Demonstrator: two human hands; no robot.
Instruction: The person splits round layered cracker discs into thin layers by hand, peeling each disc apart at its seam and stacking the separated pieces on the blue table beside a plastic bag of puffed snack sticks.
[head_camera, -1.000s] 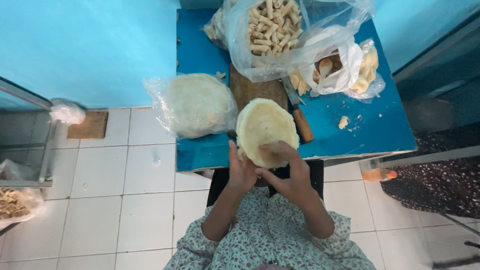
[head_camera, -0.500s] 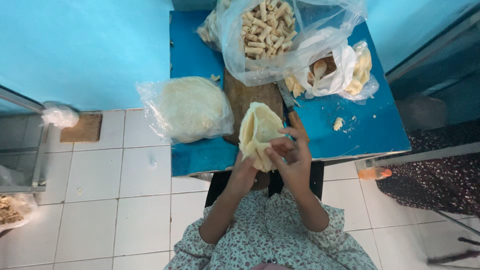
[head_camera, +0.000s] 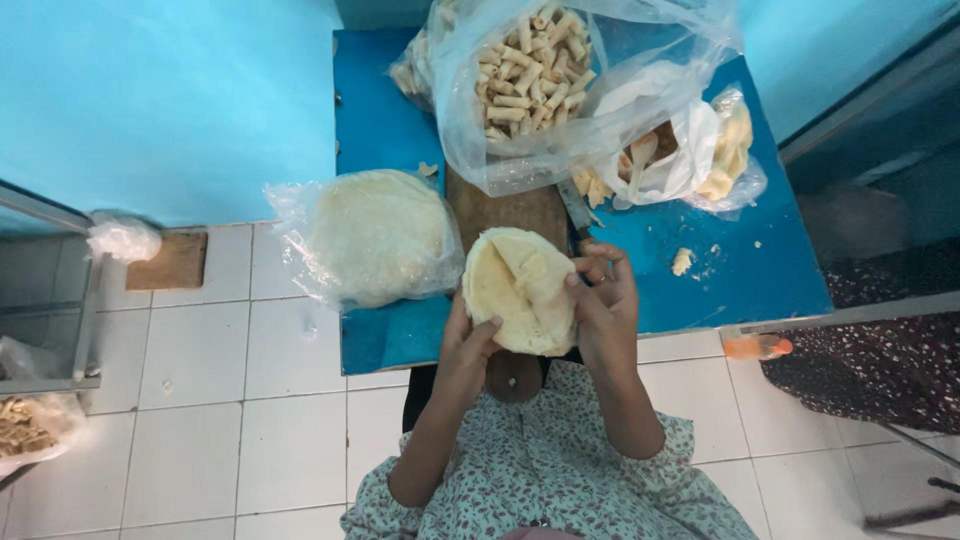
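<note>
— Where is the pale, round, thin dough wrapper (head_camera: 520, 290) right now?

— Lifted off the blue surface (head_camera: 385, 130), held between both hands above the brown wooden cutting board (head_camera: 505, 210), close to the person's body. It is partly folded, with creases running from its upper edge down toward the middle.

— And the grip on it?

— The left hand (head_camera: 468, 345) cups it from below and from the left, thumb pressed on the lower face. The right hand (head_camera: 600, 300) pinches the right edge, fingers curled over the rim. Both are closed on the wrapper, neither spread.

— Which way does it lie from the hands?

— Between them, slightly up and away from the wrists. Its longer line runs roughly from the near left to the far right. The right hand sits higher along the edge; the left sits nearer the bottom.

— What else is around?

— A clear plastic bag of stacked flat wrappers (head_camera: 370, 235) just left of the board, a large clear bag of small rolled pastries (head_camera: 530, 75) at the far side, and a smaller bag of scraps (head_camera: 700, 150) to the right.
</note>
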